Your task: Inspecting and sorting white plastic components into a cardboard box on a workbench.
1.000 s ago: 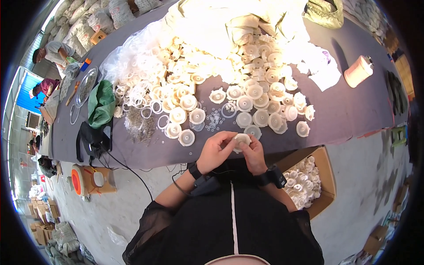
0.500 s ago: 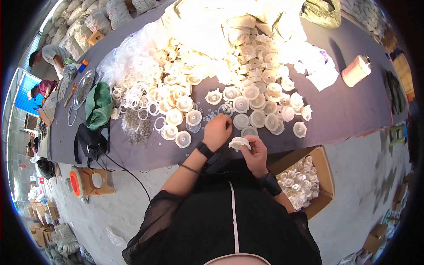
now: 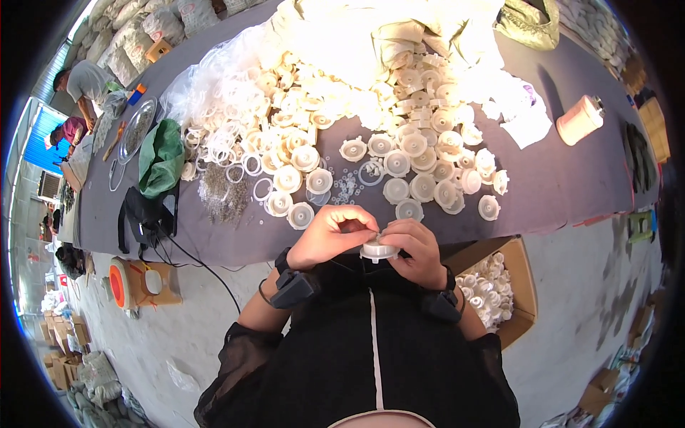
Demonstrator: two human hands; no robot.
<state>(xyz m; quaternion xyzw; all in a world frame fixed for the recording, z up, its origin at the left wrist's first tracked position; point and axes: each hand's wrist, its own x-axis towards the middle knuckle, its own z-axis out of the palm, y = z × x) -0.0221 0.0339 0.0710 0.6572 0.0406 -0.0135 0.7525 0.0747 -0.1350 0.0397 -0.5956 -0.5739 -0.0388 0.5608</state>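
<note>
Just beyond the table's near edge, in front of my body, my right hand grips a round white plastic cap by its side. Over the top of that cap, the fingers of my left hand are pinched together. Whatever lies between those fingertips is too small or hidden to make out. On the table past my hands are small clear rings and a larger clear ring with small white pieces in it. Similar round caps lie to the right of these, open side up.
A large heap of white caps and rings covers the table's middle. Small metal parts are piled at left, near a green cloth and a black bag. A thread cone stands right. Below, a cardboard box holds white parts.
My left hand has moved from the small rings on the table back to the cap. My right hand has shifted slightly nearer my body, and both hands now meet at the cap.
</note>
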